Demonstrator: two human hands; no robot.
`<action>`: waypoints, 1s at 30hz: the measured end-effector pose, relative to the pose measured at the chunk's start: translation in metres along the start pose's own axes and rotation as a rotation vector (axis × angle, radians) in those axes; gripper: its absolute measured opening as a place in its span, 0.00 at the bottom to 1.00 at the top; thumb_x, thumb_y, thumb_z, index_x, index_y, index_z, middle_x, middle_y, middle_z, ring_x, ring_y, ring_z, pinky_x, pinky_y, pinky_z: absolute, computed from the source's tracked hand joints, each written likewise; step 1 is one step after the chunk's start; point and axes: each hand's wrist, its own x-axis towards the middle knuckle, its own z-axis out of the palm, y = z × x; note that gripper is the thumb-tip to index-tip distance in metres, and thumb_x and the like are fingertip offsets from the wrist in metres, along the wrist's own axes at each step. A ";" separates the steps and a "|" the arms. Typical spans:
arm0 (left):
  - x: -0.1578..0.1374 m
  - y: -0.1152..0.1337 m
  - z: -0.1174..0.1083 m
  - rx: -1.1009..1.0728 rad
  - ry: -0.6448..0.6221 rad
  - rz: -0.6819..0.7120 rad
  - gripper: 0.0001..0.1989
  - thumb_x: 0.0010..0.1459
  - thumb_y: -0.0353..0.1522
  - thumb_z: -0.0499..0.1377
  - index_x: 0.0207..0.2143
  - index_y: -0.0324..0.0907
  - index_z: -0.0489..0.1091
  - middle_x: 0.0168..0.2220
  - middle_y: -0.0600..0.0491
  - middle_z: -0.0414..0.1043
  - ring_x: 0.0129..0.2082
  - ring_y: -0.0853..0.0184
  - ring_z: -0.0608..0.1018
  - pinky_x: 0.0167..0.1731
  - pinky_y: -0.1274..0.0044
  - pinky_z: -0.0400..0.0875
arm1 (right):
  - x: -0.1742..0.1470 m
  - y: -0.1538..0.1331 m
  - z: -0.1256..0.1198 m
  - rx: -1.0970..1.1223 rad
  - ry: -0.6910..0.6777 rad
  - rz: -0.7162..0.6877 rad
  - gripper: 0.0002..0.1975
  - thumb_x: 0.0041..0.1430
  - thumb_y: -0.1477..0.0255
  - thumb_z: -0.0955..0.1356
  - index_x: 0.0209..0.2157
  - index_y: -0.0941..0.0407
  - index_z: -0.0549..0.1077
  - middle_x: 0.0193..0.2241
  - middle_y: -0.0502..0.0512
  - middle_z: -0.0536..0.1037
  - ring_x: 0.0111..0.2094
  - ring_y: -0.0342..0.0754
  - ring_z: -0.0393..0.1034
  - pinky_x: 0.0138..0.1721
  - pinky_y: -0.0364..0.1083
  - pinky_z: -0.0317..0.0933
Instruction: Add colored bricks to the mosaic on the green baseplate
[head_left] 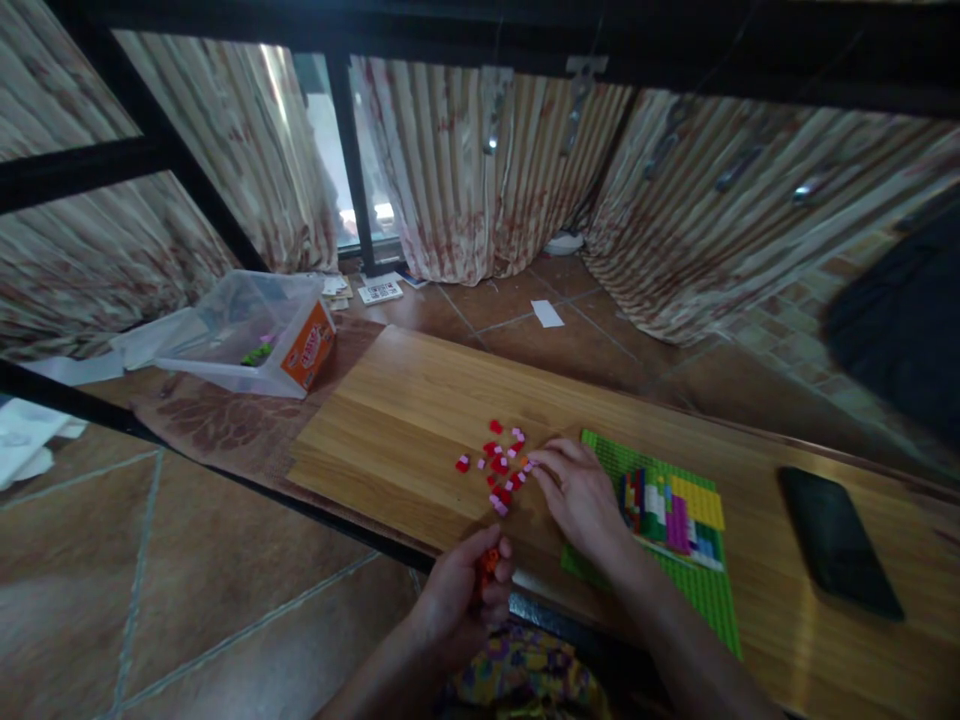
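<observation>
Small red and pink toy bricks lie loosely scattered on the wooden board. At the pile's right edge, the fingertips of my right hand pinch around a small brick, which looks orange or pink. My left hand, held low at the board's near edge, is curled around several orange-red toy bricks. To the right of my right hand lies a green baseplate, partly hidden by my right wrist and forearm. Multicoloured bricks are built up on it.
A clear plastic bin with an orange label and a few bricks inside stands at the far left. A black phone lies on the right of the wooden board. Curtains hang behind, and a white paper lies on the tiled floor.
</observation>
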 end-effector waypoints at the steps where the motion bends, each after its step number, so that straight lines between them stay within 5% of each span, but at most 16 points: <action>1: 0.001 0.000 0.000 0.008 0.000 -0.006 0.11 0.59 0.37 0.53 0.27 0.40 0.62 0.17 0.61 0.56 0.12 0.81 0.52 0.14 0.84 0.40 | 0.004 -0.002 0.001 -0.025 -0.016 -0.004 0.09 0.62 0.71 0.64 0.36 0.54 0.77 0.37 0.56 0.75 0.42 0.51 0.66 0.47 0.51 0.60; 12: -0.001 -0.002 0.001 0.051 0.047 0.006 0.10 0.58 0.36 0.54 0.28 0.39 0.63 0.19 0.60 0.57 0.13 0.80 0.54 0.15 0.84 0.41 | 0.021 -0.023 0.016 -0.200 -0.062 0.157 0.09 0.59 0.71 0.65 0.30 0.56 0.77 0.33 0.59 0.75 0.41 0.54 0.65 0.47 0.51 0.59; 18: -0.003 -0.001 0.004 0.052 0.065 0.016 0.09 0.58 0.35 0.53 0.29 0.38 0.64 0.19 0.60 0.58 0.13 0.81 0.54 0.14 0.85 0.41 | 0.015 -0.032 0.005 0.009 0.052 0.133 0.07 0.62 0.71 0.64 0.34 0.57 0.74 0.34 0.57 0.76 0.39 0.52 0.67 0.45 0.50 0.60; 23: -0.002 -0.001 0.004 0.078 0.089 0.025 0.08 0.56 0.35 0.56 0.31 0.38 0.64 0.20 0.61 0.58 0.13 0.82 0.55 0.14 0.85 0.41 | -0.023 -0.043 -0.017 0.370 0.104 0.212 0.07 0.64 0.71 0.62 0.36 0.54 0.72 0.33 0.51 0.77 0.35 0.46 0.70 0.38 0.45 0.62; 27: -0.001 -0.003 0.006 0.117 0.081 0.024 0.07 0.57 0.34 0.56 0.32 0.39 0.63 0.21 0.61 0.57 0.14 0.82 0.55 0.14 0.86 0.42 | -0.076 -0.038 -0.024 0.444 0.106 0.297 0.07 0.62 0.71 0.63 0.33 0.53 0.73 0.31 0.51 0.76 0.34 0.46 0.71 0.36 0.44 0.64; 30: 0.001 -0.009 0.008 0.149 0.081 0.022 0.06 0.58 0.32 0.55 0.32 0.38 0.63 0.21 0.61 0.58 0.14 0.82 0.56 0.14 0.86 0.44 | -0.114 -0.019 -0.032 0.479 0.228 0.439 0.09 0.61 0.67 0.64 0.40 0.51 0.75 0.37 0.53 0.78 0.38 0.48 0.73 0.38 0.46 0.67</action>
